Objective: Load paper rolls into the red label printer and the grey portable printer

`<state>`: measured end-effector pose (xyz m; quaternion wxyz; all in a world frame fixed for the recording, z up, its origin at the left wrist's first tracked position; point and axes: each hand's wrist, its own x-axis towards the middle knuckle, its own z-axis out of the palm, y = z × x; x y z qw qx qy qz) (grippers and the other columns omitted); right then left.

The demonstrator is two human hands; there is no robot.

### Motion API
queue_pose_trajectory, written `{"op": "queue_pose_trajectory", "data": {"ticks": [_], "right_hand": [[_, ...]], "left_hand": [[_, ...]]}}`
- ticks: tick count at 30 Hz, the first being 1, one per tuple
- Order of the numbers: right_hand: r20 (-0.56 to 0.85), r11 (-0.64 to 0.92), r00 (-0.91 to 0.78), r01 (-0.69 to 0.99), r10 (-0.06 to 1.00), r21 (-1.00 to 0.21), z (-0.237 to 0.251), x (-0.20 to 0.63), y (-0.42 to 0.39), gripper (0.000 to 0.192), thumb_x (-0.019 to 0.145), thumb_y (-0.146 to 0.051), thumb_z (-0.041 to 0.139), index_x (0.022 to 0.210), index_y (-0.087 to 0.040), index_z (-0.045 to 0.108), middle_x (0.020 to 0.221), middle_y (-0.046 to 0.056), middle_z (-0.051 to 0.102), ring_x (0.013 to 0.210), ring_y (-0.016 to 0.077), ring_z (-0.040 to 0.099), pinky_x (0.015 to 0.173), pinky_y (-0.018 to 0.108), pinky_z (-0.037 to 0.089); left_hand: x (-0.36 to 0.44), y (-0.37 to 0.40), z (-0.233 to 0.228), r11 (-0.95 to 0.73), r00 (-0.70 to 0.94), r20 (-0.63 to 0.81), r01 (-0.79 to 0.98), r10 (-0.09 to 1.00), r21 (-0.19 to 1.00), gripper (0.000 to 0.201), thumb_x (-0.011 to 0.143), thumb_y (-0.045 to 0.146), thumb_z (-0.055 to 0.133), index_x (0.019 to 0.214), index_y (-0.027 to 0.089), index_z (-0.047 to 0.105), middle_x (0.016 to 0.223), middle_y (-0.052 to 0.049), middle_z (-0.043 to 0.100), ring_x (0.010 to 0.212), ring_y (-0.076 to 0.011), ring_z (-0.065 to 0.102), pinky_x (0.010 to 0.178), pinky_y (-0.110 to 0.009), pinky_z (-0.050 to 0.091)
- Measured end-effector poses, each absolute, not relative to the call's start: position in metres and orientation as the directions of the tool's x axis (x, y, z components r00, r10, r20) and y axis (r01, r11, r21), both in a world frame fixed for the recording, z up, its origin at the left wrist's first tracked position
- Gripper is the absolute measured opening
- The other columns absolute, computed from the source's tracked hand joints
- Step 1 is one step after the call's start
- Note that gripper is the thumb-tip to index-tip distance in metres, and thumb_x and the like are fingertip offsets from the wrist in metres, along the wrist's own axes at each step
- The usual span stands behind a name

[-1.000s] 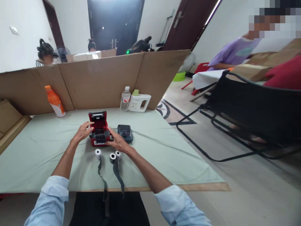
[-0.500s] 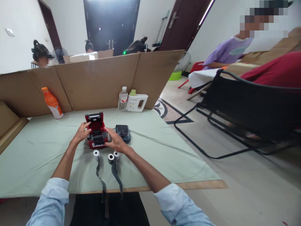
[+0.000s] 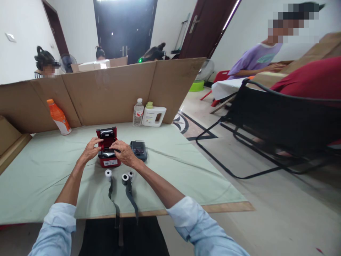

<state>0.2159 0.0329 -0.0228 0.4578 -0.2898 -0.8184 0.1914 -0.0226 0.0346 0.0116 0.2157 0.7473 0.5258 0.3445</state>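
A small red printer (image 3: 110,163) stands on the table with its lid (image 3: 107,133) raised and a label on its front. My left hand (image 3: 92,149) grips the printer's left side, fingers by the lid hinge and thumb lower down. My right hand (image 3: 124,152) reaches over the right side into the open bay, fingers bent together above a shiny black roll or strip (image 3: 107,154); what the fingertips pinch is hidden. In front lie a white-ended roll (image 3: 108,173) and a dark roll (image 3: 125,179) with another roll (image 3: 130,174) behind it. Dark strips trail from them over the table's front edge.
Beside my right hand lies a dark grey device (image 3: 139,151). At the back stand an orange bottle (image 3: 59,116), a clear bottle (image 3: 138,113) and a white jug (image 3: 153,116), before a cardboard screen (image 3: 112,92). A black chair (image 3: 277,121) and co-workers are beyond.
My right hand has moved left and up from the printer's right side into its open bay. The black strip that hung over the printer's front no longer covers it. My left hand has barely shifted.
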Motion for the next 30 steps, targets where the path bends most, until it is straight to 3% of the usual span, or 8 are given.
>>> {"op": "queue_pose_trajectory", "data": {"ticks": [6, 10, 14, 21, 26, 30], "right_hand": [[0.564, 0.637, -0.314, 0.222, 0.764, -0.738, -0.014, 0.208, 0.057, 0.021, 0.090, -0.019, 0.061, 0.096, -0.023, 0.081, 0.095, 0.005, 0.078, 0.086, 0.0209, 0.070, 0.083, 0.033, 0.054], [0.514, 0.596, -0.336, 0.216, 0.789, -0.773, 0.002, 0.205, 0.066, 0.022, 0.091, -0.026, 0.061, 0.096, -0.020, 0.082, 0.093, 0.006, 0.079, 0.083, 0.0213, 0.070, 0.078, 0.032, 0.052], [0.547, 0.621, -0.341, 0.163, 0.764, -0.766, 0.025, 0.201, 0.068, 0.022, 0.090, -0.027, 0.061, 0.092, -0.018, 0.081, 0.088, 0.005, 0.078, 0.081, 0.0196, 0.068, 0.076, 0.029, 0.051], [0.644, 0.662, -0.275, -0.034, 0.714, -0.749, 0.067, 0.218, 0.038, 0.036, 0.095, -0.048, 0.064, 0.089, -0.016, 0.079, 0.081, 0.003, 0.071, 0.076, 0.0158, 0.062, 0.069, 0.026, 0.049], [0.618, 0.634, -0.176, 0.056, 0.767, -0.771, 0.076, 0.276, -0.028, 0.028, 0.093, -0.045, 0.071, 0.091, -0.019, 0.078, 0.080, 0.001, 0.068, 0.071, 0.0142, 0.059, 0.065, 0.027, 0.047], [0.504, 0.510, -0.081, 0.159, 0.860, -0.845, 0.049, 0.330, -0.086, 0.021, 0.093, -0.040, 0.071, 0.085, -0.021, 0.075, 0.078, 0.002, 0.067, 0.071, 0.0168, 0.059, 0.064, 0.030, 0.047]], "left_hand": [[-0.012, 0.028, 0.025, -0.366, 0.299, 0.216, 0.676, 0.930, 0.640, 0.039, 0.071, 0.016, 0.063, 0.106, 0.021, 0.079, 0.118, -0.007, 0.073, 0.107, -0.0249, 0.066, 0.094, -0.039, 0.055], [-0.003, 0.035, 0.024, -0.325, 0.269, 0.187, 0.701, 0.945, 0.634, 0.022, 0.072, 0.025, 0.068, 0.089, 0.016, 0.079, 0.100, -0.006, 0.074, 0.088, -0.0215, 0.067, 0.081, -0.033, 0.055], [0.004, 0.040, 0.023, -0.250, 0.185, 0.168, 0.707, 0.968, 0.662, 0.019, 0.069, 0.028, 0.073, 0.082, 0.015, 0.077, 0.078, -0.001, 0.072, 0.078, -0.0203, 0.065, 0.071, -0.028, 0.052], [0.011, 0.021, 0.047, -0.403, 0.263, 0.306, 0.585, 0.915, 0.703, 0.027, 0.082, 0.030, 0.066, 0.099, 0.015, 0.079, 0.094, -0.003, 0.079, 0.088, -0.0226, 0.070, 0.077, -0.029, 0.053], [0.044, -0.006, 0.074, -0.545, 0.347, 0.425, 0.609, 0.836, 0.576, 0.022, 0.088, 0.022, 0.060, 0.100, 0.016, 0.077, 0.096, -0.006, 0.077, 0.086, -0.0197, 0.069, 0.079, -0.029, 0.053], [0.093, -0.028, 0.069, -0.690, 0.566, 0.401, 0.523, 0.720, 0.500, 0.028, 0.084, 0.008, 0.054, 0.099, 0.018, 0.075, 0.099, -0.007, 0.074, 0.092, -0.0192, 0.068, 0.086, -0.030, 0.053]]}}
